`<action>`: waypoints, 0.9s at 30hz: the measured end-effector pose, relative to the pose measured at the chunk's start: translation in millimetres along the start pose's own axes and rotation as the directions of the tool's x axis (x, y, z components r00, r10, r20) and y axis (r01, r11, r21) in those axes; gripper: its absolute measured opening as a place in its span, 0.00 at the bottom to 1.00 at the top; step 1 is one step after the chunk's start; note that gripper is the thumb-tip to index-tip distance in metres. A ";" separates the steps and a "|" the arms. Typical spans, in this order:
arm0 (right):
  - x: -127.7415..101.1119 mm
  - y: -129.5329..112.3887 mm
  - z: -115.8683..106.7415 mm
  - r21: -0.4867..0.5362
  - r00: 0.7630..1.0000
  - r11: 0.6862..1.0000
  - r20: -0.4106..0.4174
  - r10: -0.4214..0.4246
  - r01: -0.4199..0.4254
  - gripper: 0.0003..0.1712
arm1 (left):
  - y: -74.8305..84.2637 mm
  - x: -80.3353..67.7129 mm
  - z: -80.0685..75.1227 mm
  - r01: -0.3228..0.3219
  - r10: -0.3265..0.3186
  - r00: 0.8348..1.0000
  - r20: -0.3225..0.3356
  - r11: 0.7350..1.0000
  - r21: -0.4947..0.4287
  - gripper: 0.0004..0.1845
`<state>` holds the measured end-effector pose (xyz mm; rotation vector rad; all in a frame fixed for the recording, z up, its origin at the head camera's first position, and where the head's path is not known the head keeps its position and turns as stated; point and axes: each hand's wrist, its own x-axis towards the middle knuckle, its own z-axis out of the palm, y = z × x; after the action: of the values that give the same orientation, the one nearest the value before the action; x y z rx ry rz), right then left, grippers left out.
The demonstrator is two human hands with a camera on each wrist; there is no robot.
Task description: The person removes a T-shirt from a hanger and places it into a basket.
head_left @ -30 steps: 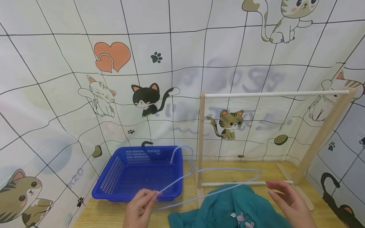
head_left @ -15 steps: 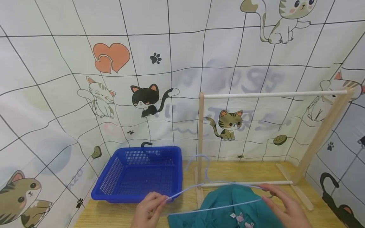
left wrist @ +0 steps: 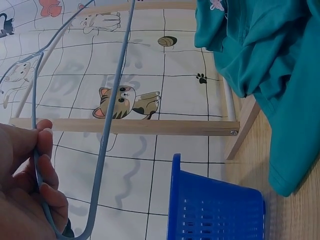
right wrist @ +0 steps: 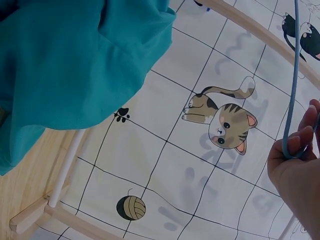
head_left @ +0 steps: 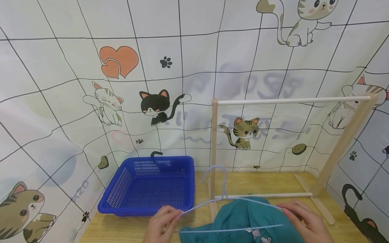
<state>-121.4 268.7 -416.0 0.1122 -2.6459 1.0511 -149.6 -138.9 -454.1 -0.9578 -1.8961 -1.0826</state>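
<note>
A thin pale-blue clothes hanger is held up level, its hook pointing upward and its bottom bar crossing in front of the cloth in the head view. My left hand pinches its left shoulder; the left wrist view shows thumb and fingers curled round the wire. At the other end, my right hand grips the right shoulder, and the bent corner lies in its fingers in the right wrist view. Below the hanger a crumpled teal garment with small pink-white appliqués lies on the table.
To the left stands a blue plastic basket with perforated sides. Behind the garment is a wooden rack with a white top rod and a low crossbar. A cat-print sheet hangs behind the wood-grain table.
My right hand has closed on the hanger's right end, where it was apart from it before. The hanger has swung to the right and turned level, hook up; my left hand shifted slightly right.
</note>
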 end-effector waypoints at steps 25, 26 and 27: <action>-16.9 24.4 -44.8 -0.022 0.887 0.992 -0.447 -0.120 0.123 0.07 | 19.1 49.6 56.4 0.295 -0.289 0.935 0.204 0.956 0.002 0.09; -17.0 25.7 -47.2 -0.027 0.880 0.992 -0.459 -0.122 0.124 0.08 | 19.5 52.2 58.8 0.308 -0.302 0.928 0.218 0.951 0.010 0.09; -17.2 27.0 -49.3 -0.021 0.873 0.992 -0.474 -0.117 0.122 0.09 | 19.6 54.7 61.1 0.308 -0.303 0.925 0.230 0.951 0.016 0.10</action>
<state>-98.0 321.4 -404.9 0.0151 -2.1607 0.9103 -171.3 -63.7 -422.9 -0.8448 -2.2872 -1.2128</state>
